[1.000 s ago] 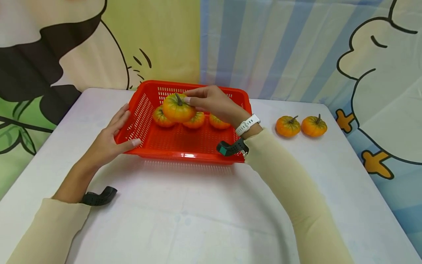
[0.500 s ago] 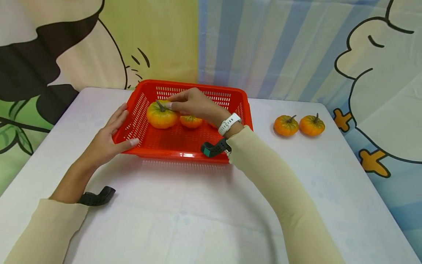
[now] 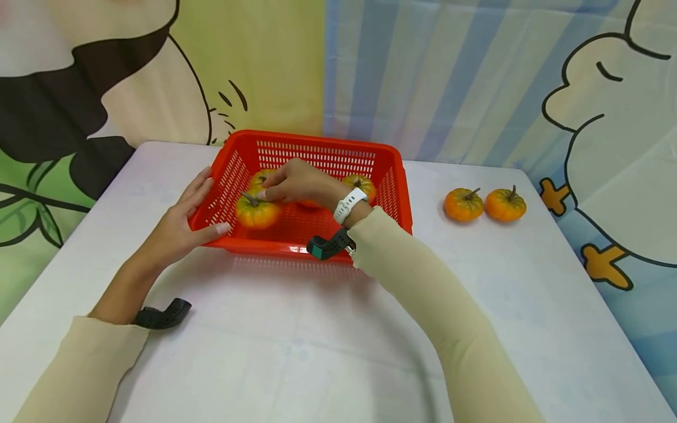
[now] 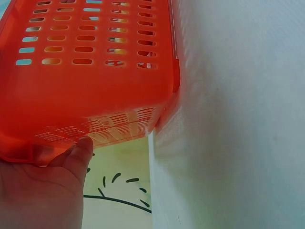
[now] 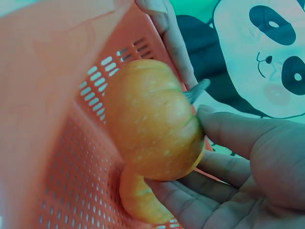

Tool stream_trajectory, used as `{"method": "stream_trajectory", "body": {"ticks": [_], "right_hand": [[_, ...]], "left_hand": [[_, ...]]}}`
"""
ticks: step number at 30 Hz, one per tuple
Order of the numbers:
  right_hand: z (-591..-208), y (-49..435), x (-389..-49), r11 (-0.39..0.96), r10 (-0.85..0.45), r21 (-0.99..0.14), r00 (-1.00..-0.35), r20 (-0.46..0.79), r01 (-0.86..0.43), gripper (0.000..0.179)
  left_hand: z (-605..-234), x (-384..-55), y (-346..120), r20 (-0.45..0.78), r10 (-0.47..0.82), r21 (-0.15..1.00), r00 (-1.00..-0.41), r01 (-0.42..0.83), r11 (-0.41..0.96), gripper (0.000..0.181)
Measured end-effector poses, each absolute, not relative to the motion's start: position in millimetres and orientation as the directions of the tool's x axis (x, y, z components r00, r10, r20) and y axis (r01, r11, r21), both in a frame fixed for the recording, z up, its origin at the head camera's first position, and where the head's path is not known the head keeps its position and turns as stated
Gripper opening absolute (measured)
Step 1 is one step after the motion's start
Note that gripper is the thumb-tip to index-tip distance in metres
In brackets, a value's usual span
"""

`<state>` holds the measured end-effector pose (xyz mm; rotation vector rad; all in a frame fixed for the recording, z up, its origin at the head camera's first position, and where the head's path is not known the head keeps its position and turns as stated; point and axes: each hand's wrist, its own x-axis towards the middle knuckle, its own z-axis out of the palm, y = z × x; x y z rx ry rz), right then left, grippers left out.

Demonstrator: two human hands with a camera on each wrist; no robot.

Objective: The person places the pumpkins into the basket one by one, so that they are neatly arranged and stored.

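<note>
Pumpkin (image 3: 257,215) located inside the basket (image 3: 264,247), toward its near left corner and in front of the rear pumpkin (image 3: 261,178). Right hand (image 3: 300,181): grip closed to the pumpkin's width, holding it, thumb beside the stem (image 5: 198,90), fingers opposite. Contact with the basket floor (image 3: 312,224) cannot be determined. Left hand (image 3: 177,232): fingers along the basket's left side, thumb over the near rim; judged an adequate brace. Recommended: lower the pumpkin until the floor bears it, clear of the rear pumpkin, then part thumb and fingers evenly; one-sided release could roll it.
</note>
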<state>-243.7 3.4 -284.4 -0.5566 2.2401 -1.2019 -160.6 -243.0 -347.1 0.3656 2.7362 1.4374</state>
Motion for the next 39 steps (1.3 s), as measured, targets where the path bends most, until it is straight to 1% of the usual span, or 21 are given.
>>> {"method": "stream_trajectory", "body": {"ticks": [5, 11, 14, 20, 24, 28, 32, 39], "right_hand": [[-285.9, -0.2, -241.9, 0.546, -0.607, -0.831, -0.734, -0.304, -0.107, 0.037], [-290.7, -1.9, -241.2, 0.530, -0.640, -0.847, -0.680, -0.358, -0.053, 0.024], [-290.9, -1.1, -240.1, 0.545, -0.621, -0.838, -0.686, -0.381, -0.028, 0.025], [-291.0, -3.6, -239.1, 0.567, -0.590, -0.824, -0.689, -0.420, 0.016, 0.035], [-292.8, -7.1, -238.4, 0.536, -0.582, -0.841, -0.692, -0.427, 0.068, 0.033], [-295.4, -9.0, -238.4, 0.495, -0.602, -0.863, -0.677, -0.424, 0.100, 0.030], [-298.2, -8.9, -240.2, 0.505, -0.638, -0.861, -0.646, -0.418, 0.059, 0.033], [-302.0, -7.9, -242.8, 0.527, -0.706, -0.850, -0.563, -0.430, -0.012, 0.042]], "left_hand": [[-347.2, -160.7, -242.2, 0.081, 0.222, 0.805, -0.972, 0.195, 0.561, 0.092], [-345.9, -159.1, -242.7, 0.088, 0.226, 0.812, -0.970, 0.201, 0.548, 0.091], [-346.2, -159.0, -242.5, 0.087, 0.227, 0.812, -0.970, 0.201, 0.548, 0.091], [-346.8, -159.3, -244.3, 0.086, 0.225, 0.808, -0.971, 0.200, 0.554, 0.091], [-346.8, -160.0, -244.4, 0.085, 0.224, 0.809, -0.971, 0.198, 0.553, 0.091], [-346.4, -160.3, -244.0, 0.083, 0.221, 0.806, -0.972, 0.196, 0.558, 0.092], [-345.6, -160.8, -243.8, 0.090, 0.226, 0.801, -0.970, 0.205, 0.563, 0.092], [-345.8, -160.1, -243.3, 0.089, 0.225, 0.806, -0.970, 0.202, 0.556, 0.092]]}}
